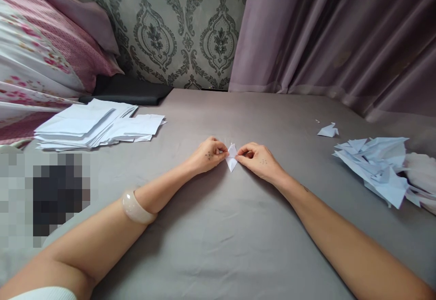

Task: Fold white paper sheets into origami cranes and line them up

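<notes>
Between my two hands is a small piece of folded white paper (232, 158), kite-shaped, with a pointed lower tip and small points at its top. My left hand (209, 155) pinches its left edge between thumb and fingers. On the opposite edge, my right hand (260, 160) grips the paper with thumb and forefinger, its other fingers curled. Both hands are low over the grey cloth surface (218, 245). The fingertips cover the paper's side corners.
A stack of white paper sheets (85, 125) lies at the left, before a black folded item (131, 92). To the right are a small folded paper figure (328, 130) and a heap of folded papers (378, 163). Purple curtains (306, 32) hang behind; a floral cloth (34, 59) drapes at the left.
</notes>
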{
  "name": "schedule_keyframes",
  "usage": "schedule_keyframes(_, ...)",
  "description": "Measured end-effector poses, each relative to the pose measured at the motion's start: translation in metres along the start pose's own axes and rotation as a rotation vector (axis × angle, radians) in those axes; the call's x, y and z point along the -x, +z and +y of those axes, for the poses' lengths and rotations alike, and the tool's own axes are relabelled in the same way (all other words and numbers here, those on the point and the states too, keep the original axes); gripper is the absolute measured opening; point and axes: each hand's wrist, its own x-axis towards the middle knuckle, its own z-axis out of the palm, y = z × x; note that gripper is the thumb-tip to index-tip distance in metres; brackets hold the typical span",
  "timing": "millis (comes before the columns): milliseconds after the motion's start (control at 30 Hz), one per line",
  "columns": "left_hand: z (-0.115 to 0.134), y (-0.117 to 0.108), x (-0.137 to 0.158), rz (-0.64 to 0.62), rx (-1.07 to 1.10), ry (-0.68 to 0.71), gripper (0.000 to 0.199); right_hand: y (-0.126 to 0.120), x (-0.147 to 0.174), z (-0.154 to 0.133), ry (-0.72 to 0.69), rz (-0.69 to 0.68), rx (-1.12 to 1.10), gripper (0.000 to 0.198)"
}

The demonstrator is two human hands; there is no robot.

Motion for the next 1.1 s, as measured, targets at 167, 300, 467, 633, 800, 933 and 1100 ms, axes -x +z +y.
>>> schedule_keyframes(167, 0.0026, -0.0045, 0.0027, -0.049, -0.008, 0.004, 0.02, -0.0044, 0.0015, -0.0007, -0.045, -0.069, -0.005, 0.016)
schedule_keyframes(300, 0.0014, -0.0052, 0.002, -0.047, 0.015, 0.022, 0.025, -0.0068, 0.0023, 0.0, -0.06, -0.078, -0.045, 0.025)
schedule_keyframes(467, -0.0009, -0.0015, -0.0007, -0.023, -0.009, -0.003, 0.026, -0.0029, 0.0015, -0.0035, 0.008, -0.007, -0.025, 0.019)
schedule_keyframes(633, 0.0023, 0.0008, -0.0024, -0.012, -0.039, -0.051, 0.023, 0.0022, -0.0005, -0.0051, 0.026, 0.021, 0.009, 0.018)
schedule_keyframes(800, 0.0058, 0.0009, -0.0028, -0.005, -0.024, -0.053, 0.02, 0.0024, -0.0007, -0.0058, 0.027, 0.028, 0.038, 0.021)
schedule_keyframes(933, 0.0045, 0.0017, -0.0031, -0.01, 0.005, -0.047, 0.02, 0.0021, -0.001, -0.0079, 0.044, 0.026, 0.051, 0.022)
schedule_keyframes(1100, 0.0025, 0.0034, -0.0052, -0.022, -0.027, -0.044, 0.02, 0.0029, -0.0024, -0.0081, 0.044, 0.012, 0.064, 0.023)
